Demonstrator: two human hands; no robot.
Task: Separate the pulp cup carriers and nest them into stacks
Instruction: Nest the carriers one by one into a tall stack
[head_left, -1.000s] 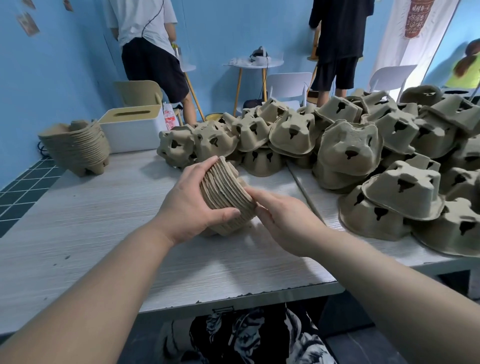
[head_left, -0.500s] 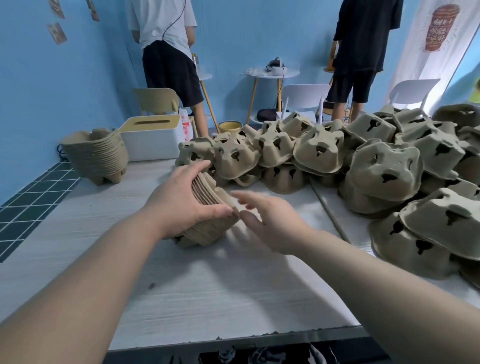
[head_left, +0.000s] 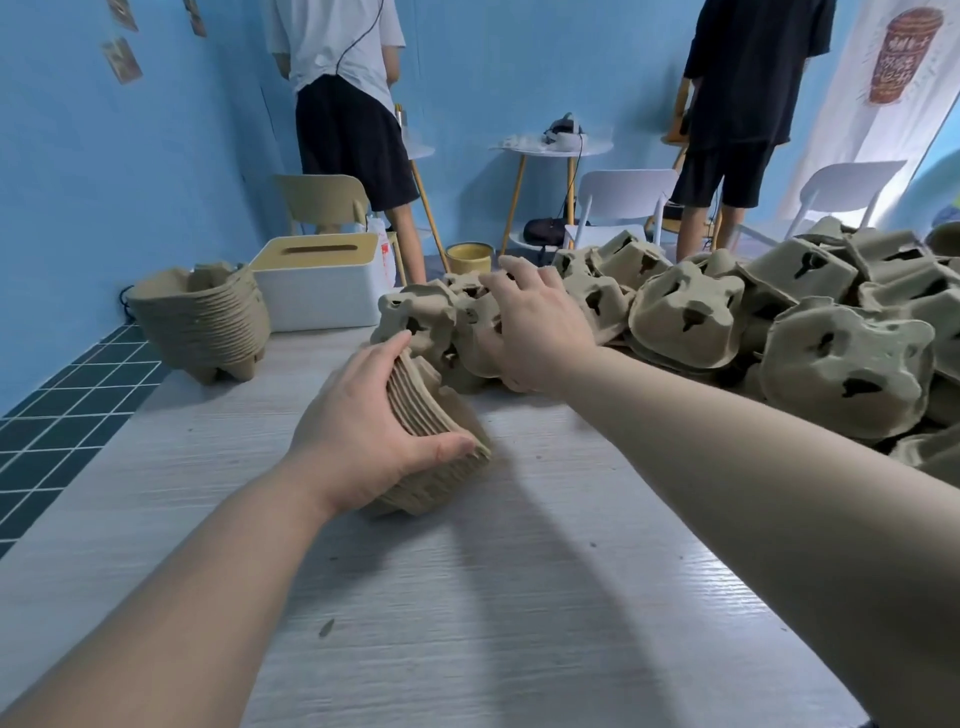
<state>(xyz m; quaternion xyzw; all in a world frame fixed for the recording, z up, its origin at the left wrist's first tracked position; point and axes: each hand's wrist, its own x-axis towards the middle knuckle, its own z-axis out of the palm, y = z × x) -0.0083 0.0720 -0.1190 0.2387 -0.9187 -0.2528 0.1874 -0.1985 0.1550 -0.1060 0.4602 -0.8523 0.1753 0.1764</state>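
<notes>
At the centre of the frame, we see the left hand (head_left: 358, 441) gripping a nested stack of pulp carriers (head_left: 436, 452) lying on its side on the pale wooden table (head_left: 519, 597), thumb along the near edge and fingers over the top. Just above it, the right hand (head_left: 535, 327) reaches with fingers spread and rests on a loose carrier (head_left: 483, 358) at the left edge of the jumbled pile of carriers (head_left: 779, 338) filling the right side. Toward the left of the frame, a finished stack (head_left: 202, 322) stands upright beside a white tissue box (head_left: 317, 296). Two people stand by the blue wall at the top.
</notes>
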